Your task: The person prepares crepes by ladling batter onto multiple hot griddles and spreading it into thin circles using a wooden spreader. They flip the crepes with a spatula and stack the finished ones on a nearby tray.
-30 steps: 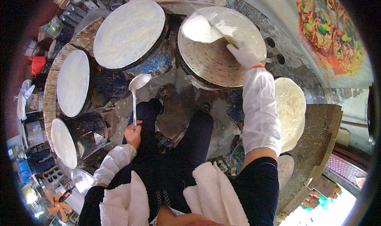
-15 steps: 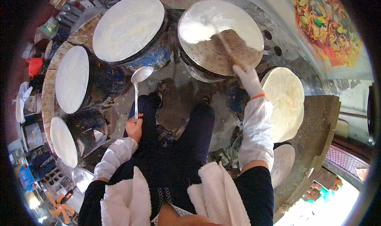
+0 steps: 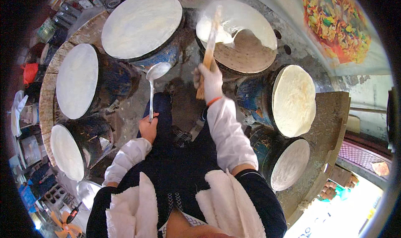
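Observation:
My right hand (image 3: 210,81), in a white glove, is wrapped round the handle of a flat wooden spreader (image 3: 213,39). The spreader points away from me, its far end over the round griddle (image 3: 250,56) at the far right of centre. White batter (image 3: 240,14) covers that griddle's far side in an uneven sheet, with a thick pool at left; the near part is bare and brown. Steam rises there. In my bare left hand (image 3: 148,130) is a metal ladle (image 3: 158,71), upright, its batter-coated bowl in front of the far left drum.
Pale rounds of batter lie on the far left griddle (image 3: 142,25), the left griddle (image 3: 78,81) and the near left one (image 3: 67,152). A folded flatbread (image 3: 293,100) lies on the right griddle, above a bare one (image 3: 291,165). An orange fan (image 3: 64,225) stands lower left.
My right hand has swung left and nearer to me with the spreader, away from the griddle's right edge. The batter's edge has shifted on the griddle. My left hand still holds the ladle.

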Demonstrator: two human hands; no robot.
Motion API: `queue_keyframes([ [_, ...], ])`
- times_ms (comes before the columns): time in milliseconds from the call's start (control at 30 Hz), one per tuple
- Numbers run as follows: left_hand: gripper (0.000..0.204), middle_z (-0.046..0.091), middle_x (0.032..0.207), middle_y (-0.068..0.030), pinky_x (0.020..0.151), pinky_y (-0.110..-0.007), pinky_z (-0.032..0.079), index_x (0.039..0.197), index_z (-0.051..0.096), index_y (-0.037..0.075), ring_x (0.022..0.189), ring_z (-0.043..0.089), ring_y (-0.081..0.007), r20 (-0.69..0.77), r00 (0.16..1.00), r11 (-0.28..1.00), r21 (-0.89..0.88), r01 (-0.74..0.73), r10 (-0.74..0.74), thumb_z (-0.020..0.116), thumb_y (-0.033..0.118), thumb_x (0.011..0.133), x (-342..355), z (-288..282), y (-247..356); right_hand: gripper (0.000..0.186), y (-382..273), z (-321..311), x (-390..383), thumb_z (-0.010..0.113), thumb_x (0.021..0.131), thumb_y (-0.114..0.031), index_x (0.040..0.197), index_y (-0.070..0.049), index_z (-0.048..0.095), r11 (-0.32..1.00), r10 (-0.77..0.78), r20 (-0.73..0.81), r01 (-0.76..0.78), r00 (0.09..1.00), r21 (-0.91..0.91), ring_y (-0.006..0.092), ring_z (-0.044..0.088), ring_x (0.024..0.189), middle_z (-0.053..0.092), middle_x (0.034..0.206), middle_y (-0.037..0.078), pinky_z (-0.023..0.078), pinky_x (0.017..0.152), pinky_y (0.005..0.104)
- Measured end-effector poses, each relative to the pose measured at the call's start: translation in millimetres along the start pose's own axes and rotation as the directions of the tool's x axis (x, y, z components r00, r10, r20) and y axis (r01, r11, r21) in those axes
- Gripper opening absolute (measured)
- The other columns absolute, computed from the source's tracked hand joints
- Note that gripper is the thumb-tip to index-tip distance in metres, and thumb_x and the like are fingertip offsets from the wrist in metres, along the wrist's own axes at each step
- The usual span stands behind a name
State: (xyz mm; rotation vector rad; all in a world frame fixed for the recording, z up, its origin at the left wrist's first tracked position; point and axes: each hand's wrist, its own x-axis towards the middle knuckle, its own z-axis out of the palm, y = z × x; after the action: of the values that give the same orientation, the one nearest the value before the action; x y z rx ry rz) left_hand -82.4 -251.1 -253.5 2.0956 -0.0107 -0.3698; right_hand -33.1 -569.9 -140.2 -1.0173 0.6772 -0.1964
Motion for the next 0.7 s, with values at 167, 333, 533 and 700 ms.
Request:
queue_keyframes([
  [167, 0.021, 0.059, 0.067, -0.0065, 0.063, -0.032, 0.046, 0.100, 0.074, 0.001, 0.059, 0.055, -0.0162, -0.002, 1.000, 0.999, -0.036, -0.017, 0.017, 0.062, 0.012, 0.087, 3, -4, -6, 0.040, 60, -26, -37, 0.062, 0.096, -0.015, 0.135, -0.015, 0.054, 1.000, 0.004, -0.414, -0.008, 0.910, -0.007, 0.0114, 0.051, 0.050, 0.061, 0.077, 0.001, 0.040, 0.040, 0.0270],
  [333, 0.019, 0.058, 0.067, -0.0048, 0.061, -0.032, 0.045, 0.099, 0.074, 0.001, 0.059, 0.053, -0.0137, -0.023, 0.998, 0.998, -0.030, -0.063, 0.062, 0.063, 0.012, 0.089, 6, -19, -8, 0.048, 67, 41, 39, 0.058, 0.099, -0.022, 0.145, -0.009, 0.051, 0.882, -0.429, -0.191, 0.364, 0.883, -0.298, 0.0071, 0.051, 0.059, 0.062, 0.082, 0.000, 0.043, 0.047, 0.0255],
  [533, 0.019, 0.058, 0.068, -0.0039, 0.059, -0.030, 0.043, 0.102, 0.073, 0.001, 0.059, 0.051, -0.0105, 0.026, 0.999, 0.994, -0.104, 0.030, -0.027, 0.064, 0.013, 0.091, 10, -21, -8, 0.041, 62, 92, 82, 0.051, 0.103, -0.036, 0.139, -0.017, 0.055, 0.991, -0.126, -0.306, 0.133, 0.943, 0.001, 0.0120, 0.049, 0.050, 0.056, 0.075, 0.000, 0.040, 0.039, 0.0306],
  [700, 0.021, 0.054, 0.066, -0.0033, 0.058, -0.031, 0.042, 0.104, 0.073, 0.001, 0.058, 0.050, -0.0113, -0.045, 0.995, 0.986, -0.134, -0.096, 0.091, 0.062, 0.014, 0.092, 16, -16, -30, 0.029, 47, 72, -6, 0.053, 0.103, -0.038, 0.126, -0.021, 0.059, 0.989, 0.134, -0.448, -0.089, 0.884, 0.122, 0.0122, 0.044, 0.048, 0.055, 0.074, 0.000, 0.037, 0.038, 0.0306],
])
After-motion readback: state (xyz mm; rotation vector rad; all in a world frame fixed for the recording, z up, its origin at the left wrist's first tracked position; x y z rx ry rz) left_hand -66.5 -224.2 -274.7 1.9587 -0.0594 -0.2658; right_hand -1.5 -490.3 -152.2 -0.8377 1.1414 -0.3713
